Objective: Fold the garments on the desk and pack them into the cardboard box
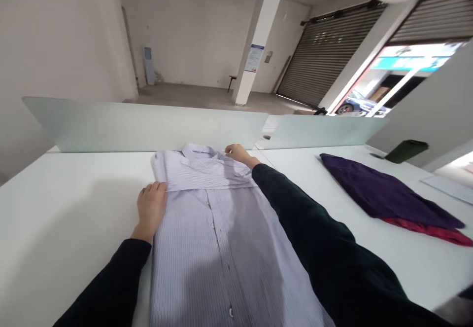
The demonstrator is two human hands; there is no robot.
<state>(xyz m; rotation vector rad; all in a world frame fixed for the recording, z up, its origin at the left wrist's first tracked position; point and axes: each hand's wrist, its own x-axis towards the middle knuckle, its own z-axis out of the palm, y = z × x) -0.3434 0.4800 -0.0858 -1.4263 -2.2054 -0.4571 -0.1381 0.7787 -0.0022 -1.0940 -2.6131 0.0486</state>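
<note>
A pale lavender striped button-up shirt (192, 248) lies front up on the white table, its collar (199, 152) at the far end. One sleeve (207, 174) is laid across the chest in a flat band. At the shirt's left edge, my left hand (152, 204) has its fingers bent round the fabric by the end of that band. My right hand (239, 154) reaches to the shoulder just right of the collar, with thumb and fingers drawn together on the cloth. Its fingertips are partly hidden.
On the right of the white table (92, 194) lie a folded dark purple garment (384, 189) and a red one (424, 229) under it. A dark green object (406, 150) sits behind them. Frosted glass panels (166, 126) run along the far edge.
</note>
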